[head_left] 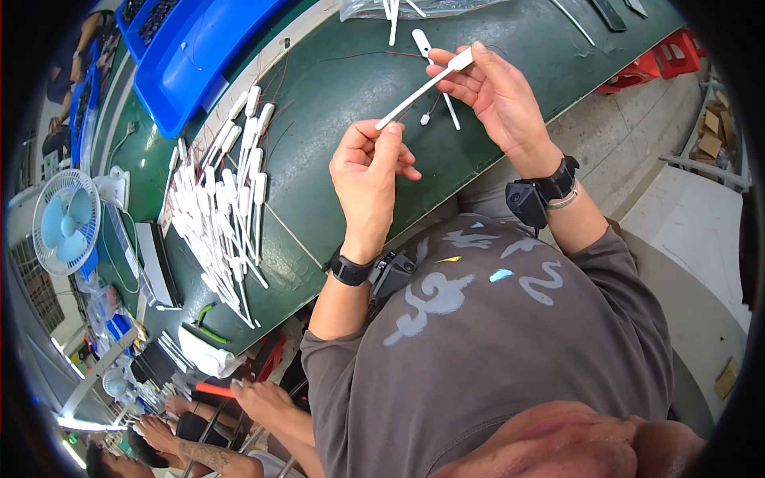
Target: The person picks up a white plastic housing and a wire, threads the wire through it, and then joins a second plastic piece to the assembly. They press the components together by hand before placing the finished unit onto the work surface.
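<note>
Between my two hands is a slim white plastic stick with a wider paddle-shaped end, held at a slant above the green table. My left hand pinches its thin end between thumb and finger. The paddle end is gripped by the thumb and fingers of my right hand. Beneath, close to my right fingers, lies a similar white stick with thin dark and red wires about it; my hand hides part of it. A small white piece is beside that one.
A heap of similar white sticks with thin wires covers the table's left part. Behind it stands a blue tray. Green-handled pliers and a white cloth lie near the left edge, beyond them a fan. Another person's hand is at lower left.
</note>
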